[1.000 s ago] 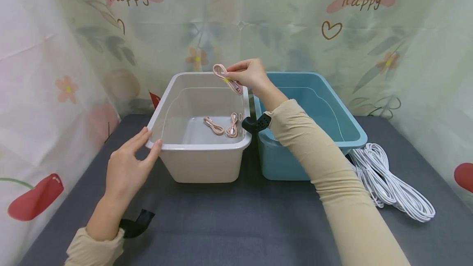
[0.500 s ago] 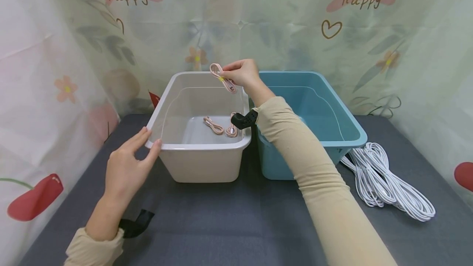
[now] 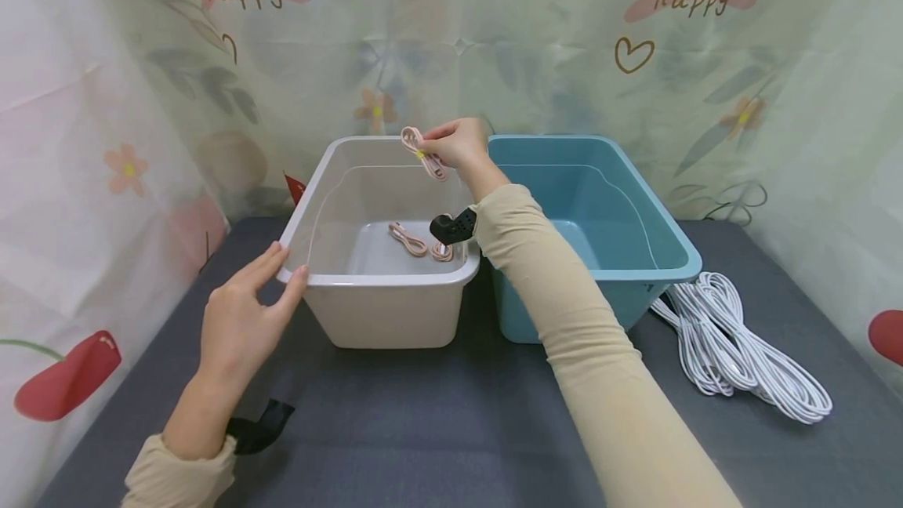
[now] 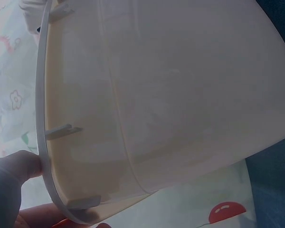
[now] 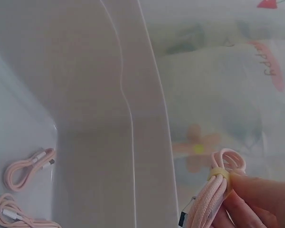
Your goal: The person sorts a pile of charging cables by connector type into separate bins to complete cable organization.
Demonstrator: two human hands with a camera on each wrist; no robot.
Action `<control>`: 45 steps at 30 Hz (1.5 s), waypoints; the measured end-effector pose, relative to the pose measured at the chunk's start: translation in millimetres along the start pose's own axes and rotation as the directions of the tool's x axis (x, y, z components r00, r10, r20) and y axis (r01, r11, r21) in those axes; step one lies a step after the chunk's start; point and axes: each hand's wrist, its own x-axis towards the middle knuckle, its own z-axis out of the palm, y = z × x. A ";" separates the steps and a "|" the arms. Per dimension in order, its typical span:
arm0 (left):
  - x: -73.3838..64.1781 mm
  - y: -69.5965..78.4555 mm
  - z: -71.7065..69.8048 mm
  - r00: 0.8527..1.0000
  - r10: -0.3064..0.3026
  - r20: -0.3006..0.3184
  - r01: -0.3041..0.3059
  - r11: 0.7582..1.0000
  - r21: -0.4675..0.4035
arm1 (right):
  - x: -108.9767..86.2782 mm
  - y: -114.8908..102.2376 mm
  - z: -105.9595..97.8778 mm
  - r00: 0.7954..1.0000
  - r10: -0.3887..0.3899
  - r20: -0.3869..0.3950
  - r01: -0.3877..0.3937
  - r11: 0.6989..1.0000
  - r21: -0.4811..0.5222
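Observation:
My right hand point(image 3: 462, 144) pinches a coiled pink charging cable point(image 3: 432, 166), bound with a yellow tie, above the back right of the beige plastic bin point(image 3: 384, 312). The right wrist view shows thumb and fingers at the tie of this cable point(image 5: 206, 204), its loop pointing up. Two more pink cables lie on the bin's floor: one cable point(image 3: 407, 240) in full view, the other cable point(image 3: 442, 252) partly behind the black wrist strap. My left hand point(image 3: 243, 320) holds the bin's front left corner, with thumb point(image 4: 23, 164) and fingers at the rim.
A blue plastic bin point(image 3: 635, 202) stands just right of the beige one, partly covered by my right sleeve. Beside it on the dark tablecloth point(image 3: 423, 422) lies a large bundle of white cable point(image 3: 748, 351). A printed curtain point(image 3: 451, 38) hangs close behind the bins.
My right hand has moved left with the pink cable, then dipped slightly, and its strap now covers part of a cable in the bin. The left hand has stayed put.

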 end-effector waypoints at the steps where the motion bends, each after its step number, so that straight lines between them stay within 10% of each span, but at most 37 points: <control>1: -0.1 0.2 -0.1 1.000 -0.001 0.002 0.001 1.000 0.000 | 0.2 0.2 1.0 1.000 0.001 0.002 -0.001 1.000 -0.002; 23: 0.3 1.1 1.2 1.000 -0.005 0.008 0.005 1.000 0.002 | 8.2 7.3 2.4 0.994 0.092 -0.061 -0.097 0.991 -0.091; 45: 0.0 -0.3 0.5 1.000 -0.011 0.009 0.011 1.000 0.008 | -10.7 -2.6 -32.3 0.978 0.060 0.198 -0.048 0.997 -0.063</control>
